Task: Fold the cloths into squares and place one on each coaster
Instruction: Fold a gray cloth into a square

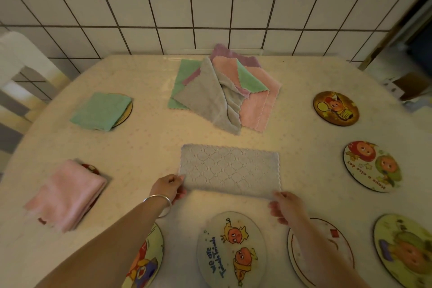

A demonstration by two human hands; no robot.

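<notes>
Right now my left hand (168,187) pinches the near left corner of the grey cloth (230,169), thumb and fingers closed on its scalloped edge, while my right hand (287,206) pinches the near right corner the same way. That cloth lies flat as a long rectangle in the middle of the table (145,142), its far edge straight and well short of the pile of unfolded cloths (222,86) at the back by the tiled wall (210,7). Bare tabletop runs on both short sides of it.

To my left, a folded green cloth (100,111) covers most of a coaster, whose rim (127,110) peeks out on the right; nearer, a folded pink cloth (66,194) sits on another, with only a sliver of coaster (92,169) showing at its far edge. Uncovered coasters ring the rest: a dark one (336,108) far right, a "Have a nice day" one (372,166) below it, and four along the near edge, the "We are friends" coaster (231,250) just beneath my wrists
</notes>
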